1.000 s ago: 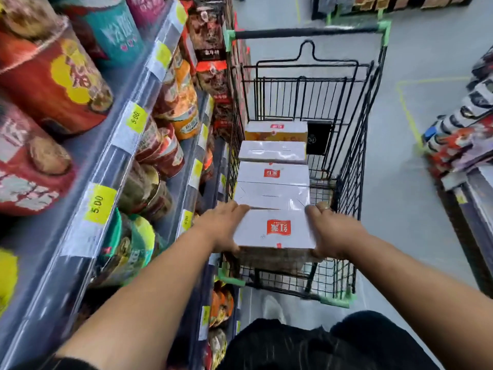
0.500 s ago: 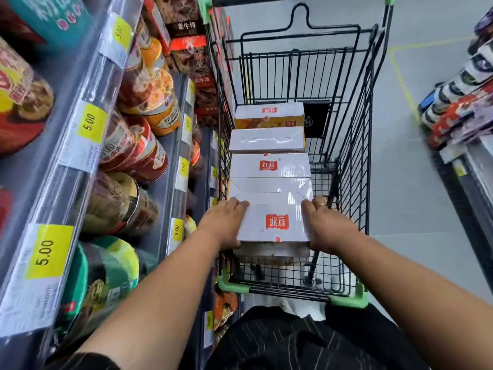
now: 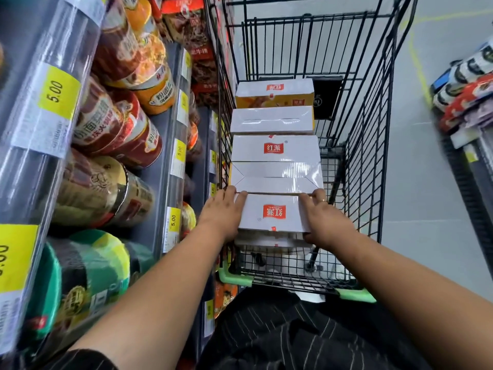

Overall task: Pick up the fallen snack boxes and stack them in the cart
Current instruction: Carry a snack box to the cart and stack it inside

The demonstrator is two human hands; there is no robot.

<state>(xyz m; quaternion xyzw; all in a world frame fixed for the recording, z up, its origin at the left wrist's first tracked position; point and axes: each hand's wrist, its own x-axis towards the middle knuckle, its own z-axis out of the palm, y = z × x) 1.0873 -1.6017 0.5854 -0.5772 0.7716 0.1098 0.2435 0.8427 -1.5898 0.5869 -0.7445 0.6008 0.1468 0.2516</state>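
A white snack box point(image 3: 272, 213) with a red logo sits at the near end of the black wire cart point(image 3: 357, 145), on top of another box. My left hand point(image 3: 222, 213) grips its left end and my right hand point(image 3: 324, 217) grips its right end, fingers curled over the top edge. Beyond it a row of several white boxes point(image 3: 274, 161) runs along the cart's left side, the farthest box point(image 3: 274, 93) showing a yellow side.
Shelves point(image 3: 170, 145) of instant noodle cups with yellow 5.00 price tags press close on the left of the cart. Packaged goods point(image 3: 469, 86) stack on a low display at the right. Grey floor lies between. The cart's green corner bumpers point(image 3: 354, 295) are near my legs.
The box in both hands has moved down and forward into the cart, settling onto the box beneath, close against the row. My view has drawn nearer to the cart.
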